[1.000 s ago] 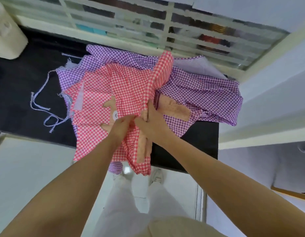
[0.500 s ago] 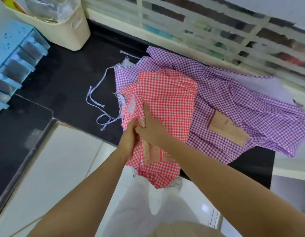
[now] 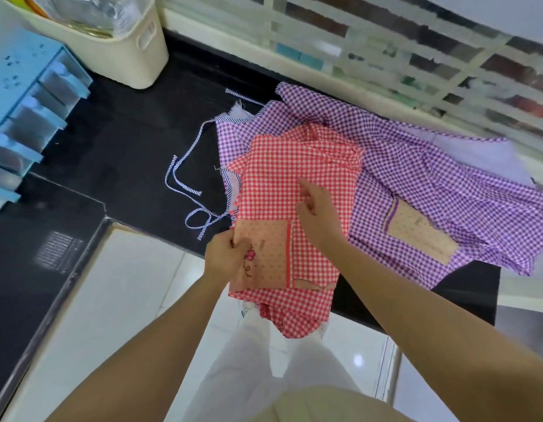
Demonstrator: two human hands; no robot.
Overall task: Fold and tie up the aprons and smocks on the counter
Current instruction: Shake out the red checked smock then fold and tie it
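A red gingham apron [image 3: 282, 178] lies folded on the black counter [image 3: 118, 147], its lower end hanging over the front edge. A tan dotted pocket [image 3: 264, 257] faces up near that edge. My left hand [image 3: 224, 257] pinches the apron's left edge at the pocket. My right hand [image 3: 315, 214] rests flat on the red cloth with fingers spread. Beneath and to the right spreads a purple gingham smock [image 3: 431, 184] with its own tan pocket [image 3: 416, 236]. Blue-striped tie strings [image 3: 185, 190] trail left across the counter.
A cream plastic bin [image 3: 121, 50] stands at the back left, next to a blue drawer unit [image 3: 23, 111]. A window grille [image 3: 385, 56] runs along the back. The counter corner steps down at the left over white floor tiles [image 3: 111, 300].
The red apron has been folded over so its tan pocket faces up. My hands have separated: the left moved to the pocket edge, the right opened flat on the cloth.
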